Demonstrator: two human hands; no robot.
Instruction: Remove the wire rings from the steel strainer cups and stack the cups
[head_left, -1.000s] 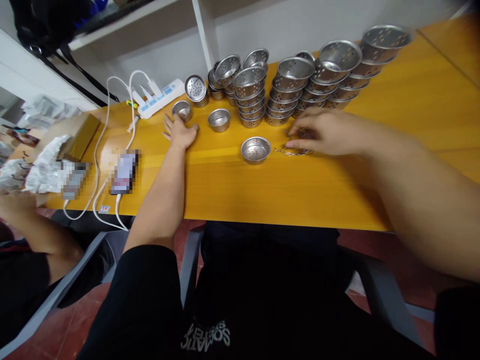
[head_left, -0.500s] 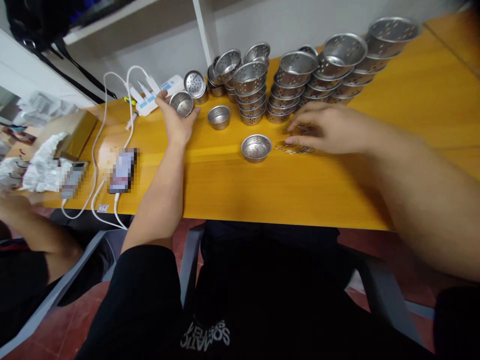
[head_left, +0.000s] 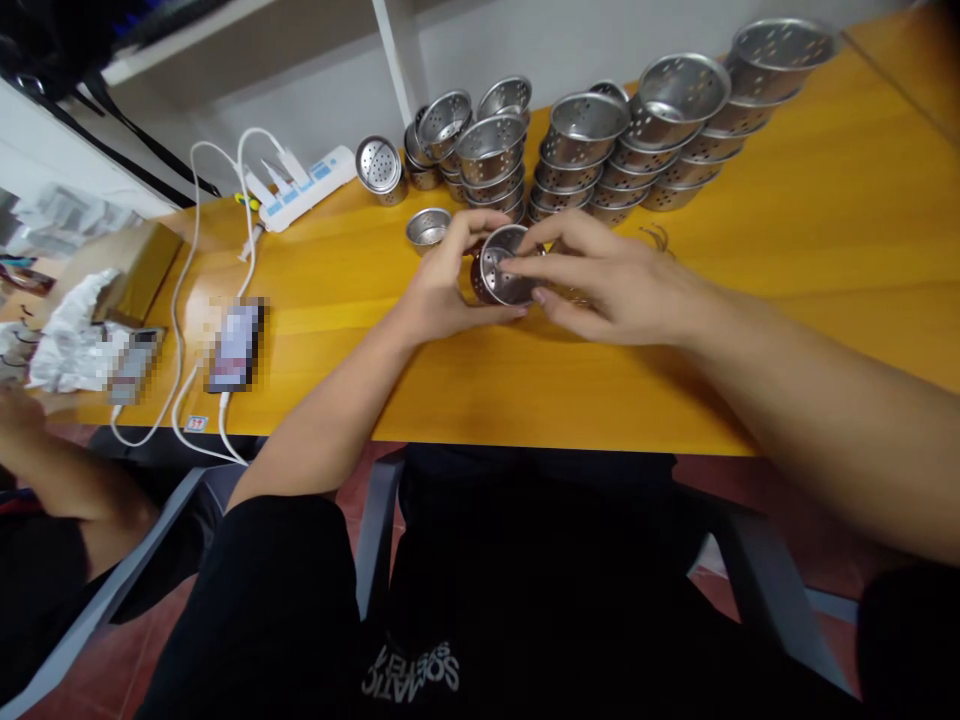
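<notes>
My left hand (head_left: pixel 448 285) is wrapped round a perforated metal strainer cup (head_left: pixel 512 285), tilted so its mouth faces me. The fingers of my right hand (head_left: pixel 600 275) bend over the cup's rim, with the index finger reaching inside. Whatever they pinch, if anything, is hidden. Thin curved wire pieces (head_left: pixel 657 238) lie on the table behind my right hand, and more wire shows partly beneath it. A single shallow strainer cup (head_left: pixel 428 231) stands just beyond my left hand. Behind both hands rise several stacks of strainer cups (head_left: pixel 491 150).
Taller stacks of cups (head_left: pixel 679 110) stand at the back right. On the left are a power strip (head_left: pixel 307 190) with white cables, a phone (head_left: pixel 238 345), and a cardboard box (head_left: pixel 139 265). Another person's arm (head_left: pixel 67 460) is at far left. The wooden table's (head_left: pixel 570 400) front edge lies before me.
My left hand has come right from near the power strip with a strainer cup. My right hand has moved left from the wire pieces to the cup. Both hands now meet there.
</notes>
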